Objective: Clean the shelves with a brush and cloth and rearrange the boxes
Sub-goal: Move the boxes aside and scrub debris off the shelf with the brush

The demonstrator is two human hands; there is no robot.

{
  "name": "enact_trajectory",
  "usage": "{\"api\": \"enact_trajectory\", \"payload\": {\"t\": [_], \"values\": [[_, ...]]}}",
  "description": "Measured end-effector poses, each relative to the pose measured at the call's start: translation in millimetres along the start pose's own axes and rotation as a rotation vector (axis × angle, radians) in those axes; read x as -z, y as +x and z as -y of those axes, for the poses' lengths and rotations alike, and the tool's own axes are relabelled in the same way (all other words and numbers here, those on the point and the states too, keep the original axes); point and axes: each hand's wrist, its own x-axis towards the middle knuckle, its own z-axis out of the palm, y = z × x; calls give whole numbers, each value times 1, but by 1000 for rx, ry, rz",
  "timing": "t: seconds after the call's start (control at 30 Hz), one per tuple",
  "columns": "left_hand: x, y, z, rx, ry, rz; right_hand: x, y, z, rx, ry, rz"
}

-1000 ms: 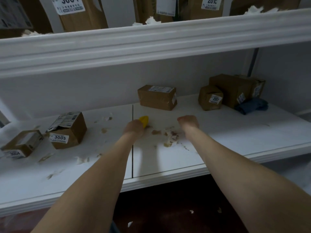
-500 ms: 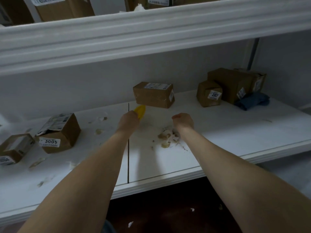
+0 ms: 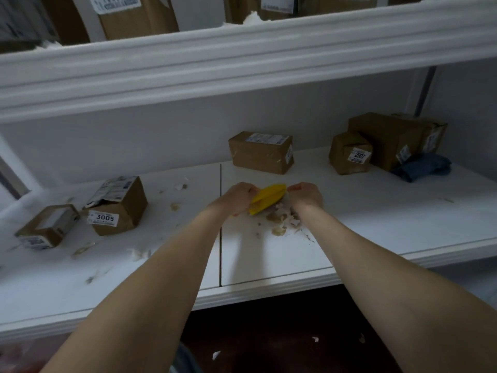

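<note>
Now left hand (image 3: 236, 199) grips the yellow brush (image 3: 269, 197), right hand (image 3: 306, 196) curled, hold unclear

1. Upper-shelf boxes (image 3: 134, 20): tops cut off by frame edge.
2. Brush (image 3: 269, 197): near end hidden in left hand (image 3: 236, 199).
3. Right hand (image 3: 305, 196): fingers hidden; grip unclear.
4. Mid-box label (image 3: 269, 138): print too small.

Six cardboard boxes (image 3: 261, 153) on the lower shelf (image 3: 376, 224): two left, one middle, three right. One blue cloth (image 3: 422, 170). One yellow tool (image 3: 267, 199). Two hands: left hand (image 3: 236, 199), right hand (image 3: 305, 196).
</note>
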Motion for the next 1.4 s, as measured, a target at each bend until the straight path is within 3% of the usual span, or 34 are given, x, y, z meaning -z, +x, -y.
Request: {"api": "enact_trajectory", "payload": {"t": [0.13,0.33,0.5,0.7,0.87,1.0,1.17,1.27,1.4], "values": [[7,11,8,72,83,-293,1,4,0,-4,28,-29],[11,44,20,222,198,-340,-8,22,-4,16,65,-28],[9,64,21,334,228,-318,-10,33,-10,14,88,-26],[7,55,5,392,188,-83,-2,33,-17,5,105,-23],[28,31,-1,315,-329,189,-1,24,-18,3,60,-8],[34,29,5,250,-322,4,4,21,-14,3,53,-18],[38,36,18,299,-323,32,2,23,-15,-8,73,-20],[35,39,19,260,-292,-84,-2,25,-16,-6,83,-21],[38,47,24,187,17,-170,-3,27,-19,2,80,-32]]}}
